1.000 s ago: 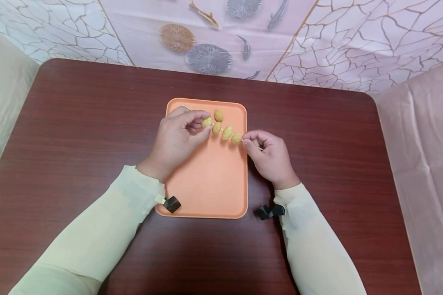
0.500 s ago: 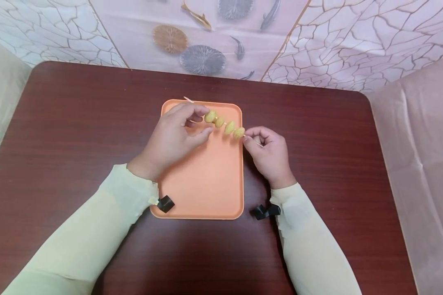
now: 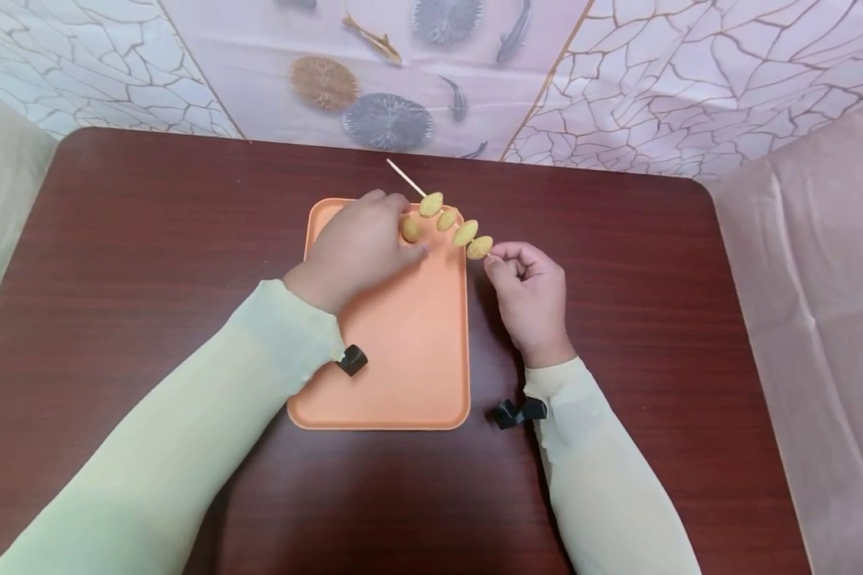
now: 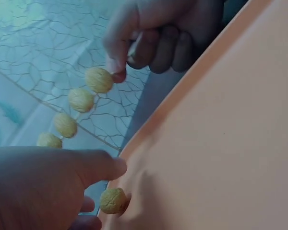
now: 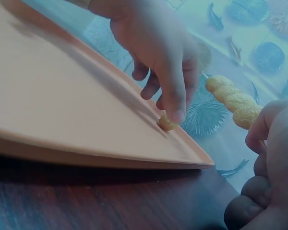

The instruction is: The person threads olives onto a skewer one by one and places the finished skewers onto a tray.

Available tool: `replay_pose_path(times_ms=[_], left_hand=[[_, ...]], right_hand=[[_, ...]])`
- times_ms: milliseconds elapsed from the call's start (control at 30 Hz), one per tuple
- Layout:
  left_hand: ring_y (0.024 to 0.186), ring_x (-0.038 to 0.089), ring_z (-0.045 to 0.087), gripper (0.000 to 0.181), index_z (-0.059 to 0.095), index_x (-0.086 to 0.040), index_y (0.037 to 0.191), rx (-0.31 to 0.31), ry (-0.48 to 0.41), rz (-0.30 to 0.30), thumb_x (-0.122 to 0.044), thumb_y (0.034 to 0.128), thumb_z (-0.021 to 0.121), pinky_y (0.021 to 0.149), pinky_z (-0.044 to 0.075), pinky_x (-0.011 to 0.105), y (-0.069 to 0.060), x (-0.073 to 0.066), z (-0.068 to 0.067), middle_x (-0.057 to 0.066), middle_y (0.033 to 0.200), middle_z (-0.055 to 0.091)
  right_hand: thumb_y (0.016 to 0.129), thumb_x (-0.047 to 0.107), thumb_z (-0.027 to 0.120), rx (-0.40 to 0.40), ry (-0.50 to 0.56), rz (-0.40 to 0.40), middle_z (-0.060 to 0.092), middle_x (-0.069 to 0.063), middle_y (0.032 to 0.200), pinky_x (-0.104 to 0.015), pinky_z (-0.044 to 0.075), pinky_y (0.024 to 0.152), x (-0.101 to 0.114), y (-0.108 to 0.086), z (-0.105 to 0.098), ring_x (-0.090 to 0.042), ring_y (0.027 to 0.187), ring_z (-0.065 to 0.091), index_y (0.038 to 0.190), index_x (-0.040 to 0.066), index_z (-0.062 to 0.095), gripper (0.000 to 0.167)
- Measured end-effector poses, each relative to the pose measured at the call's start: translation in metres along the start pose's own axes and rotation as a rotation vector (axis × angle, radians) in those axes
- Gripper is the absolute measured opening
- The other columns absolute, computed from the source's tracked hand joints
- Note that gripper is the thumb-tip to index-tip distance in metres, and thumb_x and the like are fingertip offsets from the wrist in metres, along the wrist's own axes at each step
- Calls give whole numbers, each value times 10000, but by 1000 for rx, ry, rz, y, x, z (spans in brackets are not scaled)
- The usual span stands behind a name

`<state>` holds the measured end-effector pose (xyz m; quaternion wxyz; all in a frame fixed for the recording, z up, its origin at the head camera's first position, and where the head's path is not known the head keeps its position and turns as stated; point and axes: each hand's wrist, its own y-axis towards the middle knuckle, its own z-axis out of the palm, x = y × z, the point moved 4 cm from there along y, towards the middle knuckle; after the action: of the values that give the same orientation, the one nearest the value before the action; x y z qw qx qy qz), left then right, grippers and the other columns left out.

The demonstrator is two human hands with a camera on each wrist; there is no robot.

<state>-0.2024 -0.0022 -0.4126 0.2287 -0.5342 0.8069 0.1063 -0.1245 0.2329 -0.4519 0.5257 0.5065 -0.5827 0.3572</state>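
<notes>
My right hand [image 3: 528, 299] pinches the near end of a thin wooden skewer [image 3: 406, 177] with thumb and curled fingers. Several yellow, wrinkled oval pieces [image 3: 465, 232] are threaded along it, and its bare far end points up past the tray's back edge. The skewer is held tilted above the back right of an orange tray [image 3: 403, 383]. Over the back of the tray, my left hand [image 3: 359, 247] reaches down with thumb and fingers apart. One loose yellow oval piece [image 4: 113, 201] lies on the tray between them; the right wrist view also shows this loose piece [image 5: 166, 122] under the fingertips.
The tray sits on a dark red-brown wooden table [image 3: 618, 319]. Behind the table hangs a patterned cloth [image 3: 475, 72]. Pale cloth [image 3: 820, 239] also borders the right side. A black wrist mount [image 3: 352, 360] is on the left sleeve, another mount [image 3: 519, 412] on the right.
My left hand has let go of the threaded pieces and moved onto the loose one on the tray. My right hand has drawn the skewer slightly up and right, showing its bare far end.
</notes>
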Motion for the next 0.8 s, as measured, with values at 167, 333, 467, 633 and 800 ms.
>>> replay_pose_path(times_ms=[167,333,467,633,800], left_hand=[[941,283,583,295,612,-133,892,-13,52,-25,-360,1036,732,767,530,411,7,-3,4,70,959,591],[984,303,598,206,636,-109,903,-20,9,-10,-246,1031,721,846,533,411,11,0,6,75,910,591],[997,289,612,90,731,-76,1023,-35,-62,13,-163,1007,715,1004,520,422,11,6,4,66,893,631],[984,238,646,266,815,-89,1223,-99,-136,34,-156,994,698,971,540,383,3,11,-2,51,998,741],[989,210,704,271,817,-99,1244,-152,-232,36,-172,993,747,932,580,338,-8,15,-10,67,1050,760]], right_hand=[[1024,128,744,-12,18,8,473,73,596,-215,311,472,-2,1,-1,-92,517,401,974,95,795,79],[1027,131,743,-2,20,9,475,70,600,-226,305,470,-1,1,-1,-104,524,403,976,93,794,82],[1022,118,735,5,17,4,471,73,597,-222,303,470,0,2,1,-99,525,402,971,103,792,78],[1016,113,735,3,8,6,461,77,593,-215,296,466,0,2,1,-92,520,395,963,117,793,78],[1015,104,738,4,0,5,473,84,598,-209,305,474,-1,1,1,-83,528,403,957,114,792,80]])
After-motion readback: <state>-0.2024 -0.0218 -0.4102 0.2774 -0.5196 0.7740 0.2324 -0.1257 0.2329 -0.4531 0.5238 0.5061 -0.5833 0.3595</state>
